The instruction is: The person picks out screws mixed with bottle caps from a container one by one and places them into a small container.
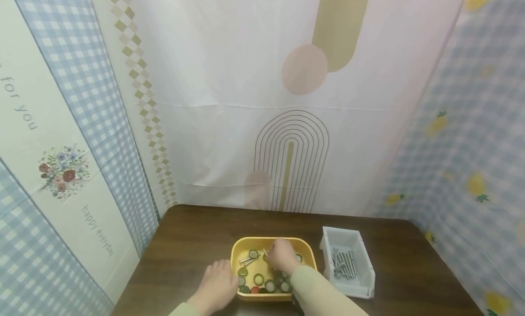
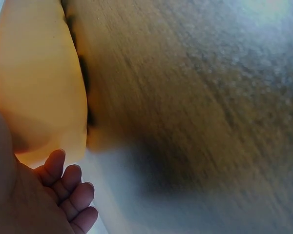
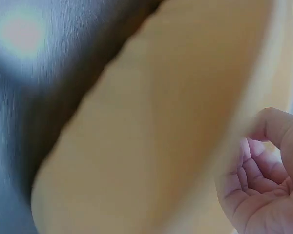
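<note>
A yellow bin on the table holds bottle caps and a few metal screws. My left hand rests against its left side, fingers relaxed; the left wrist view shows the fingers below the bin's wall. Inside the bin, my right hand reaches down with curled fingers, close beside a screw. In the right wrist view the bin's rim hides the fingertips of this hand, and I cannot tell whether they pinch the screw.
To the right of the yellow bin stands a white open-front bin with several screws in it. Both are on a dark wooden table. Printed cloths hang behind and at both sides.
</note>
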Motion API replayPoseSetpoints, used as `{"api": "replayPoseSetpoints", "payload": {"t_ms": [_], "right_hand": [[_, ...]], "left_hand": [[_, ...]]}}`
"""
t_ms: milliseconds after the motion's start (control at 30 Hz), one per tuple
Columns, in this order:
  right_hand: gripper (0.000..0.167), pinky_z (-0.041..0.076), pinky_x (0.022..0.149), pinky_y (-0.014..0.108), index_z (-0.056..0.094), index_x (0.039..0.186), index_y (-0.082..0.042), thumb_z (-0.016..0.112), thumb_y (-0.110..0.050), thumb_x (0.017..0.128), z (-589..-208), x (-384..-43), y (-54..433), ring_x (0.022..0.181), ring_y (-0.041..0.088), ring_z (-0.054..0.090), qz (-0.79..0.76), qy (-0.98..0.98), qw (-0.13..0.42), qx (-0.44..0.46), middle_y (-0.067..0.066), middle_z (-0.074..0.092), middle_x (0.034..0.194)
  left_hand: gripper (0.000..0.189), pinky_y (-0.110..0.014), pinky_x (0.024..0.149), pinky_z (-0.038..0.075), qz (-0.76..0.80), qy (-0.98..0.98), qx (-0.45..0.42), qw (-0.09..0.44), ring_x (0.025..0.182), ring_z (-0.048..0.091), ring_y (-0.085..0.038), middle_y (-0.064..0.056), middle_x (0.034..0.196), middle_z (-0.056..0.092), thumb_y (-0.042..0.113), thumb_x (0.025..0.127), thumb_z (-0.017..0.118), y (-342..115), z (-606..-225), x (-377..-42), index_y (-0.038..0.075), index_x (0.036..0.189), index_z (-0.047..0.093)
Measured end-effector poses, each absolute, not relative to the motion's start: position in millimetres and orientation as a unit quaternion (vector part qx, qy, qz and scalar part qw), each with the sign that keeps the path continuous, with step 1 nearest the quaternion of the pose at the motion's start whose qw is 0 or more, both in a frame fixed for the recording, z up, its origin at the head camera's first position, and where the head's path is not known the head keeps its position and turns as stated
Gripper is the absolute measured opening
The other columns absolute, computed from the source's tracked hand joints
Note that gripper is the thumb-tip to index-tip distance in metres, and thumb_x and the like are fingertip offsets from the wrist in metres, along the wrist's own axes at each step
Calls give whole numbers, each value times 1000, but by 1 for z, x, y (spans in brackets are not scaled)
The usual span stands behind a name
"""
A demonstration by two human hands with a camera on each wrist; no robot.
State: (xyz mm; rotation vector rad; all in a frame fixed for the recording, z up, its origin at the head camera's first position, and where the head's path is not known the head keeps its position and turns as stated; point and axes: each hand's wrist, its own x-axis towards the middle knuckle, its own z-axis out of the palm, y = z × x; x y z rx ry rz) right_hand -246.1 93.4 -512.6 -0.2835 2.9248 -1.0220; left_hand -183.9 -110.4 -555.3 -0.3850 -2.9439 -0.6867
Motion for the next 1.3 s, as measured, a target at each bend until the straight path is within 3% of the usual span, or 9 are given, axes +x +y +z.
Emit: {"api": "replayPoseSetpoints", "payload": {"t_ms": [167,400,600,767,1067,1300], "right_hand": [[32,40,41,24,45,51,-15,60,6,71,-497,-251,120,42,9,43,-355,931,47,-76,-5,48,47],[28,38,45,25,51,55,-12,66,-2,75,-487,-259,155,45,10,41,-341,938,40,-53,-4,47,50],[7,49,51,31,67,74,-1,67,-3,80,-480,-262,176,56,16,57,-373,926,51,-35,7,63,67],[5,53,59,38,67,84,3,66,-2,83,-479,-264,193,61,18,60,-418,906,59,-10,11,64,74],[4,50,58,33,66,81,0,64,-3,81,-479,-265,226,62,17,58,-433,900,46,29,8,62,70],[8,52,63,35,66,87,-1,63,-8,84,-477,-261,254,70,19,60,-410,909,49,55,7,63,79]], "left_hand": [[19,-43,74,35,-224,-966,-123,35,76,39,-19,-1,79,41,24,91,49,-112,-554,-184,5,88,50],[19,-43,74,35,-225,-967,-120,30,77,39,-19,-1,80,41,24,91,49,-113,-554,-185,5,89,50],[19,-43,75,35,-220,-968,-117,36,77,40,-19,-1,80,41,24,91,50,-114,-557,-185,5,89,51],[20,-43,74,34,-222,-967,-118,34,77,39,-19,-1,80,41,25,90,50,-114,-558,-186,5,89,50],[21,-45,76,36,-217,-969,-117,36,78,42,-20,-2,81,43,23,89,50,-112,-559,-187,3,92,52],[19,-43,75,35,-219,-968,-117,33,77,40,-20,-2,81,42,23,90,49,-112,-561,-188,4,91,51]]}}
